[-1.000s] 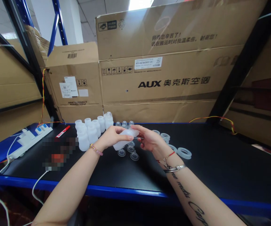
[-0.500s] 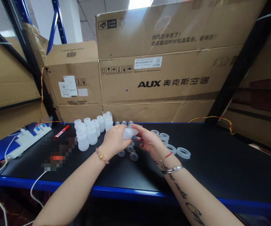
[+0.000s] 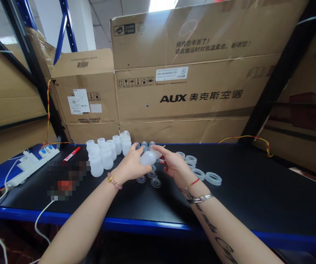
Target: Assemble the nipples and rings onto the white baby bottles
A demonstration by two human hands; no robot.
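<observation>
A small frosted white bottle [image 3: 148, 157] lies tilted between both hands over the black table. My left hand [image 3: 132, 161] is curled round its body, the thumb below and the fingers above, looser than a snug wrap. At the bottle's narrower right end, my right hand [image 3: 171, 157] grips with thumb and fingers; what covers that end is partly hidden. Clear nipple-shaped pieces [image 3: 156, 182] with round flanges lie under and behind the hands. To the left stand several similar frosted bottles [image 3: 96, 167], open at the top. Translucent rings [image 3: 213, 178] lie to the right.
A red and white marker [image 3: 71, 154] and a blurred-out item [image 3: 66, 183] lie at the left, near a white power strip [image 3: 34, 165] with cables. Large cardboard [image 3: 201, 110] stands along the back. Dark rack posts [image 3: 273, 73] flank the table [image 3: 242, 205].
My left hand has loosened and shifted slightly left, its fingers spreading so more of the bottle shows. The right hand has stayed at the bottle's end.
</observation>
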